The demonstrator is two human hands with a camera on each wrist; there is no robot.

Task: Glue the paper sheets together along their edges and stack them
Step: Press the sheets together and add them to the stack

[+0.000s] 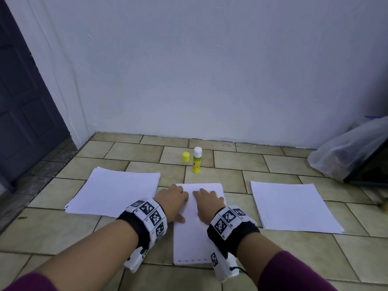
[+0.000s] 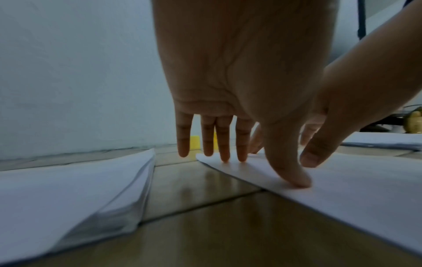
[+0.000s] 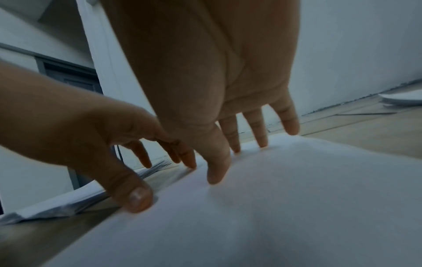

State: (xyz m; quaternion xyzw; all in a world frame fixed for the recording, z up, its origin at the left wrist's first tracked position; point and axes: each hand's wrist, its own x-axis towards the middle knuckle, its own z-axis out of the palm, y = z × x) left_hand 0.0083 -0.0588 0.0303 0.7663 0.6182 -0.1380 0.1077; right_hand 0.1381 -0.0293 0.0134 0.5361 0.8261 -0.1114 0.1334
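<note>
Head view, read left to right across the tiled floor [image 1: 231, 164]. At 9 o'clock lies a thick pile of loose sheets [image 1: 117, 190], its edges fanned; judged to be the supply, set within the left arm's reach. At centre lies the working sheet [image 1: 197, 232], long side running 12 to 6. The left hand [image 1: 171, 201] rests flat on its left edge near the top corner, fingers straight and spread, thumb down on the paper in the left wrist view. The right hand [image 1: 209, 203] lies just beside it, likewise flat and wide, fingertips pressing the upper part of the sheet. Neither hand holds anything. Judgement: both palms bear down to seat a glued edge, so pressing is the step in hand.

At 12 o'clock, beyond the sheet, the glue stick [image 1: 197, 159] stands upright and uncapped, its yellow cap [image 1: 186, 157] just beside it at its left; left open, presumably for repeated use. At 3 o'clock lies a thinner stack [image 1: 294, 206], well apart, judged to be the finished pile. Further right, against the wall, sits a plastic bag [image 1: 346, 152].
</note>
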